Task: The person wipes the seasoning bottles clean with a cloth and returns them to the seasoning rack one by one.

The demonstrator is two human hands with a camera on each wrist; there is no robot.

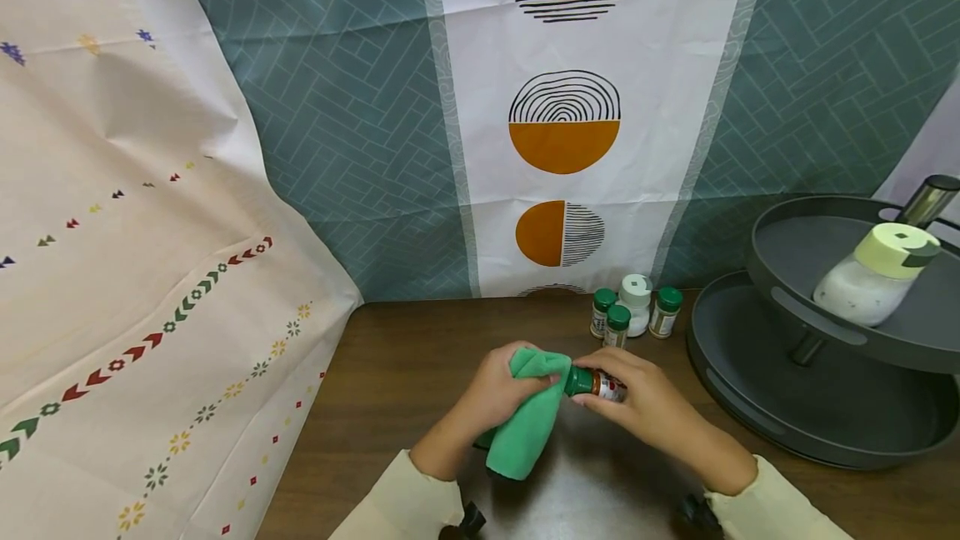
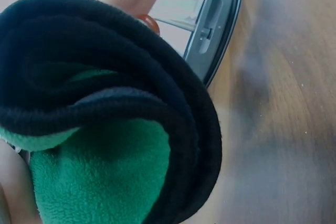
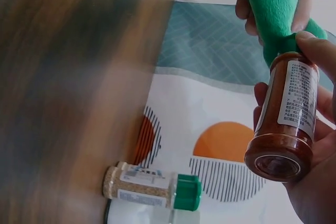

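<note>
My left hand (image 1: 495, 390) grips a green cloth (image 1: 528, 423), whose lower part hangs down over the table. In the left wrist view the folded cloth (image 2: 105, 171) shows a dark edge and fills much of the picture. My right hand (image 1: 645, 394) holds a spice jar (image 1: 609, 386) with reddish-brown contents and a green cap (image 1: 579, 381), tilted on its side with the cap toward the left. The cloth lies against the cap end. A printed white label (image 3: 299, 98) faces the right wrist camera, and the jar's glass base points toward it.
Several spice jars stand at the back of the brown table (image 1: 405, 357), among them a green-capped jar (image 1: 666, 312) and a white-lidded one (image 1: 636, 307). To the right is a two-tier dark tray (image 1: 802, 273), with a white jar (image 1: 862, 290) with a pale yellow lid on its upper tier.
</note>
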